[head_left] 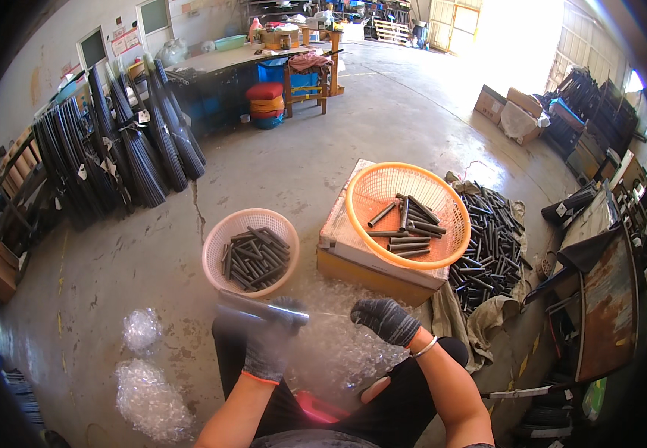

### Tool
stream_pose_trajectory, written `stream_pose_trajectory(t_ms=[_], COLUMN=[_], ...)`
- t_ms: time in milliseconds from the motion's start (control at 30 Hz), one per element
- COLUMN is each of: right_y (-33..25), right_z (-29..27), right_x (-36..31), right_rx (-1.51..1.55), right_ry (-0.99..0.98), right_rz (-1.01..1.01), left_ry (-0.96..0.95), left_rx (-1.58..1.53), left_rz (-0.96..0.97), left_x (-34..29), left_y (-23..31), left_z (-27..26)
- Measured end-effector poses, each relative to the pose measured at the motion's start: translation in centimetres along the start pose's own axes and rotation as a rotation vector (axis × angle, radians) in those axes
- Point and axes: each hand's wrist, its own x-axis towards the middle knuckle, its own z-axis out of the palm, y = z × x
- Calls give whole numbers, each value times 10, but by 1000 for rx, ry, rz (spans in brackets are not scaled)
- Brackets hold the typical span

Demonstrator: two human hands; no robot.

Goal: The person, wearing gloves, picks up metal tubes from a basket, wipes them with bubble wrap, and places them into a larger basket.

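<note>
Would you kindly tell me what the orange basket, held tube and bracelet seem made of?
Orange basket: probably plastic, slightly glossy, with a moulded-looking lattice wall.
Held tube: dark, smooth and shiny, with bright reflections; plastic or metal, I cannot tell.
Bracelet: likely metal, given its silvery shine.

This is looking like a workshop: rods (144,160) are leaning in bundles by a wall (55,37), tubes (488,239) are lying heaped on a cloth (491,317), a cluttered bench (223,61) is standing behind, and daylight is flooding the concrete floor (279,160) through a doorway (514,30).
</note>
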Motion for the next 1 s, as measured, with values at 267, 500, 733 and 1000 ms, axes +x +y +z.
stream_pose_trajectory(t_ms=[267, 500, 733, 1000], right_y=[47, 86, -65, -39], right_z=[-13, -46, 11, 69], right_x=[-31, -74, -4, 10], right_rx=[-155, -632, 711, 563], right_ry=[232, 23, 100, 181], right_rz=[235, 632, 179, 26], left_ry=[183, 95, -111, 6], left_rx=[-476, -481, -161, 232], left_rz=[54, 12, -95, 147], left_x=[34, 35, 8, 22], left_y=[11, 10, 25, -1], left_z=[-46, -59, 34, 4])
